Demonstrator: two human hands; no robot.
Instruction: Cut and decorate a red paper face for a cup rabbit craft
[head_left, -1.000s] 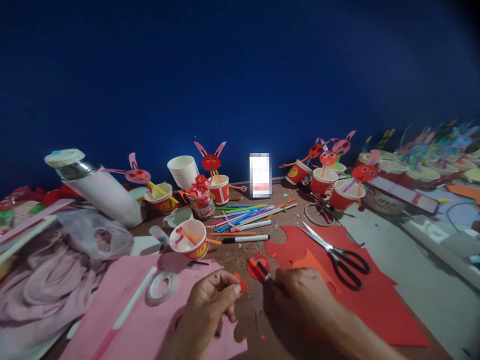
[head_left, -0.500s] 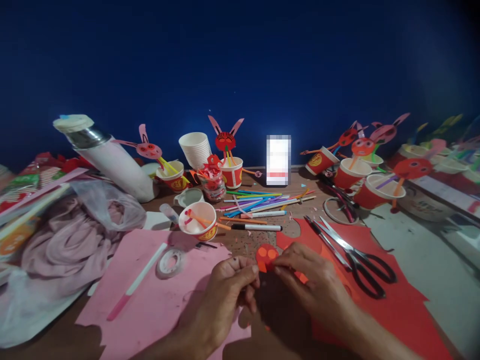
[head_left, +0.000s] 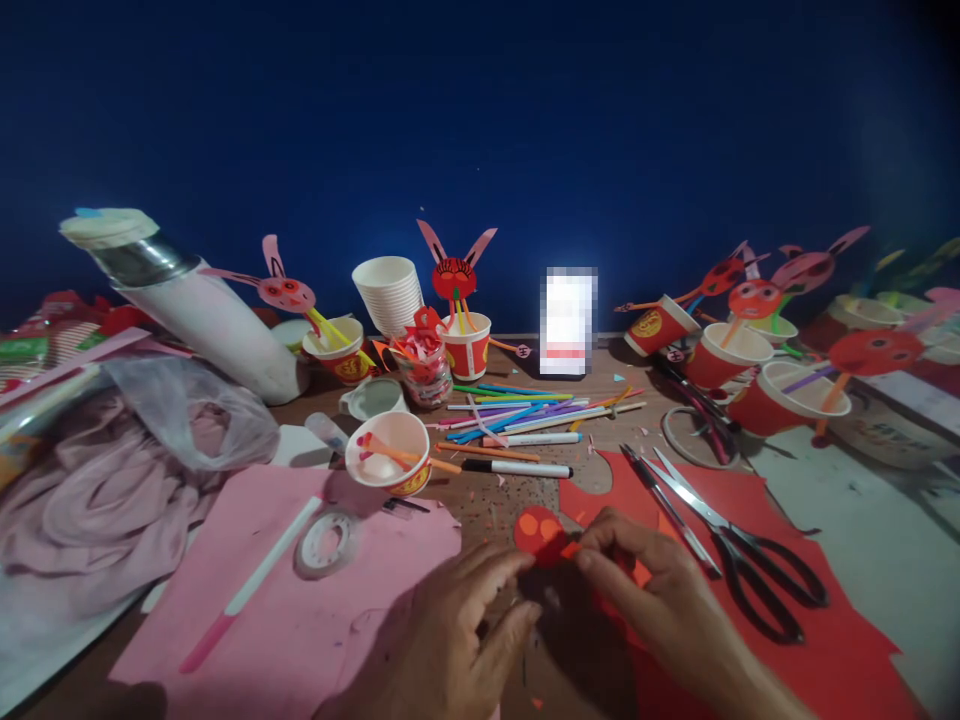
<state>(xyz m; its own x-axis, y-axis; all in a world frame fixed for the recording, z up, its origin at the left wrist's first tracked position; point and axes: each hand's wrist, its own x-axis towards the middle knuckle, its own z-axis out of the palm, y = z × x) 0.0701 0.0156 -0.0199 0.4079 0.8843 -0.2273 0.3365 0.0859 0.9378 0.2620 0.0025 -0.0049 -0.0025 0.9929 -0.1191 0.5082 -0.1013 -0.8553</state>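
Note:
A round red paper face (head_left: 537,532) with two orange circles on it sits between my hands, low over the brown table. My left hand (head_left: 480,610) has thumb and forefinger spread, its fingertips at the lower edge of the face. Whether they touch it, I cannot tell. Thumb and forefinger of my right hand (head_left: 645,580) pinch a small orange paper piece (head_left: 571,550) by the right edge of the face. Under my left hand lies pink paper (head_left: 277,580). Red paper (head_left: 795,560) lies under and beside my right hand, with scissors (head_left: 742,550) and a pen (head_left: 667,510) on it.
A tape roll (head_left: 325,542) and a pink-and-white marker (head_left: 251,585) lie on the pink paper. Further back are a paper cup (head_left: 390,450), several coloured sticks (head_left: 525,410), a glass jar (head_left: 424,370), a bright phone (head_left: 567,320) and a leaning flask (head_left: 202,310). Cups with paper rabbits (head_left: 756,300) stand right.
My left thumb and forefinger have gone from a pinch beside the face to spread apart. My right hand now pinches the orange piece. The whole view has shifted slightly.

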